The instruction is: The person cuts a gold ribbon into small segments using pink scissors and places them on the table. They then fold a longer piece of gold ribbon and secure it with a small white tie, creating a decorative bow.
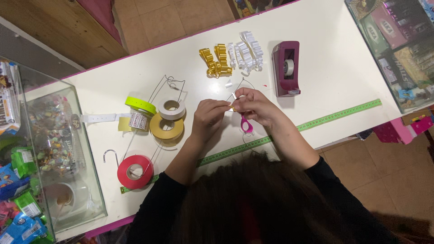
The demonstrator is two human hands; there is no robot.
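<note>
My left hand [209, 116] and my right hand [255, 106] meet above the white table [325, 81], fingertips pinched together on a small white strip of ribbon [233, 96]. Pink-handled scissors [246, 124] lie on the table just under my right hand. Beyond my hands lie curled gold ribbon bows [215, 60] and white ribbon bows [246, 54]. To the right of them stands a maroon tape dispenser [286, 68].
Ribbon rolls sit at the left: white [171, 108], gold [167, 128], red [135, 171], and neon yellow [140, 105]. A green measuring tape [337, 115] runs along the table's near edge. A glass case with sweets [49, 149] stands at far left, another display at top right.
</note>
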